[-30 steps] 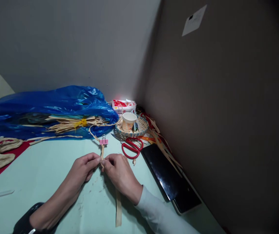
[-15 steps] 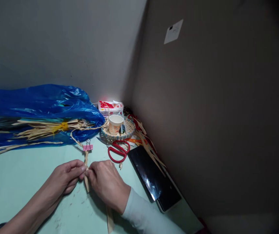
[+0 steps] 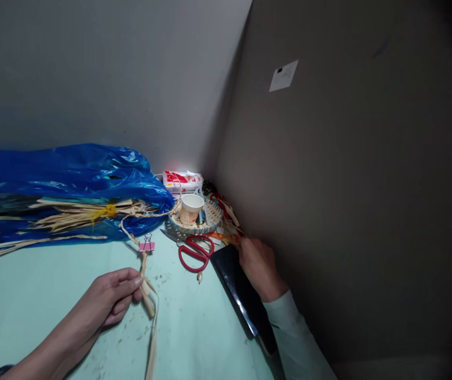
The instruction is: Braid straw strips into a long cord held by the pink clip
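My left hand pinches a tan braided fibre cord just below a pink binder clip. Loose flat strands hang from the pinch toward the front edge. My right hand is away to the right, over the dark phone-like devices, with its fingers closed at the pile of strips by the wall. Whatever those fingers hold is too small to make out. Past the clip, the cord runs back toward a bundle of dry strips tied with yellow.
Red-handled scissors lie between the clip and the devices. Behind them a woven tray holds a paper cup. A tissue pack stands at the wall. Blue plastic covers the back left.
My right hand has let go of the strands and moved right and back to the strips by the wall. The left hand keeps its pinch. The view has shifted slightly.
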A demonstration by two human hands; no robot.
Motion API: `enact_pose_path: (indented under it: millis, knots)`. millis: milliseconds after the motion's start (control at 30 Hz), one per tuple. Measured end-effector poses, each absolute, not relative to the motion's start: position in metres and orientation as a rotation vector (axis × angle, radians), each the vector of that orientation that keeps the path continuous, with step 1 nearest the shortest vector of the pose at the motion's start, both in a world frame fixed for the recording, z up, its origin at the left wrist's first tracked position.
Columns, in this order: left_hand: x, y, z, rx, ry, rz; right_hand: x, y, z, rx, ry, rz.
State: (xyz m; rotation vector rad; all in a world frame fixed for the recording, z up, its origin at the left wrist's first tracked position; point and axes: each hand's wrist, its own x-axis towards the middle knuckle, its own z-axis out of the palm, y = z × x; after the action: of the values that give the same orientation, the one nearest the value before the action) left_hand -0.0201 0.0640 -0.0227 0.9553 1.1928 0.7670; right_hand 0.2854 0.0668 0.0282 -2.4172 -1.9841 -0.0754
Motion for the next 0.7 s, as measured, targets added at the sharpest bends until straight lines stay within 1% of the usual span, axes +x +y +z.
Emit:
enact_pose_path:
  millis: [133, 200, 233, 333, 367, 400, 467, 500, 567, 633, 700]
  knots:
    - [-0.022, 0.065, -0.026, 0.964, 1.207, 0.717, 0.291, 0.065, 0.036, -2.345, -1.899, -0.041]
    - [-0.021, 0.066, -0.028, 0.966, 1.236, 0.736, 0.293, 0.062, 0.046, -2.163, -1.821, 0.097]
    - [-0.021, 0.066, -0.03, 0.972, 1.246, 0.75, 0.292, 0.06, 0.05, -2.007, -1.776, 0.253]
    - [-0.017, 0.065, -0.031, 0.991, 1.224, 0.785, 0.275, 0.056, 0.057, -1.469, -1.59, 0.914]
    - [-0.015, 0.063, -0.03, 0.989, 1.219, 0.801, 0.266, 0.055, 0.055, -1.354, -1.535, 1.109]
    - [-0.013, 0.062, -0.028, 0.982, 1.225, 0.825, 0.255, 0.055, 0.051, -1.276, -1.495, 1.264]
    - [-0.01, 0.058, -0.024, 0.958, 1.261, 0.887, 0.235, 0.056, 0.041, -1.197, -1.476, 1.427]
    - [-0.008, 0.057, -0.022, 0.953, 1.285, 0.902, 0.227, 0.057, 0.035, -1.187, -1.503, 1.447]
    - [-0.006, 0.055, -0.019, 0.948, 1.294, 0.897, 0.216, 0.057, 0.025, -1.204, -1.612, 1.378]
    - [-0.007, 0.056, -0.018, 0.959, 1.29, 0.867, 0.213, 0.056, 0.021, -1.259, -1.763, 1.2]
    - [-0.008, 0.058, -0.02, 0.975, 1.281, 0.84, 0.215, 0.054, 0.021, -1.346, -1.909, 0.943]
